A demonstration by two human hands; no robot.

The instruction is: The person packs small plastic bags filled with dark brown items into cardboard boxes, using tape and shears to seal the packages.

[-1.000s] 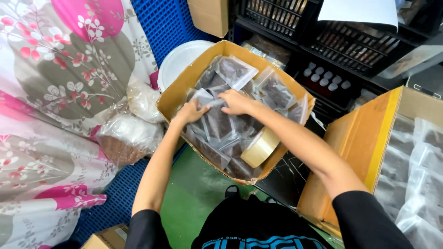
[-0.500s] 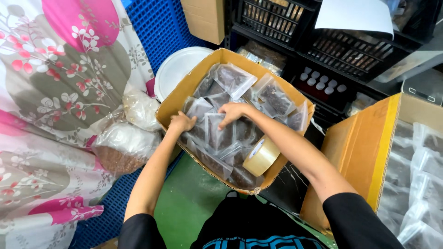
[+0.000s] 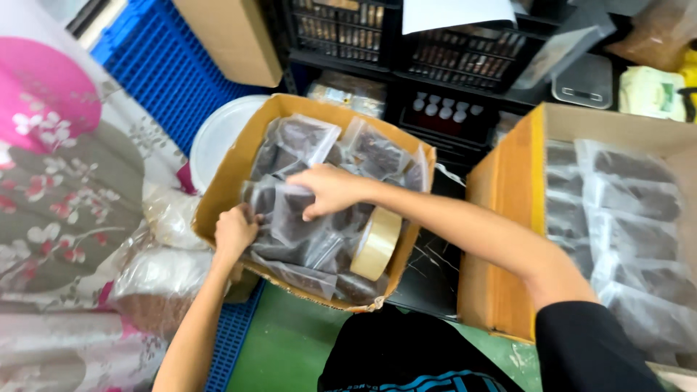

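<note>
Right hand (image 3: 330, 190) lies flat, fingers spread, pressing a clear packet (image 3: 294, 218) down into the cardboard box (image 3: 226, 181), apparently to settle it; left hand (image 3: 234, 231) pinches its near-left edge, tape roll (image 3: 375, 243) just right.

Bright, even light, with some blur at the edges

Soft light is falling from above, so shadows are staying faint; the darkest spots are lying inside the black crates (image 3: 406, 43) at the top. The clear bags (image 3: 305, 218) in the cardboard box (image 3: 239, 163) are shining with small white glints. The left hand (image 3: 234, 231) and right hand (image 3: 330, 190) are looking a little smeared. The flowered cloth (image 3: 65, 174) is looking soft and stretched near the left edge.
</note>
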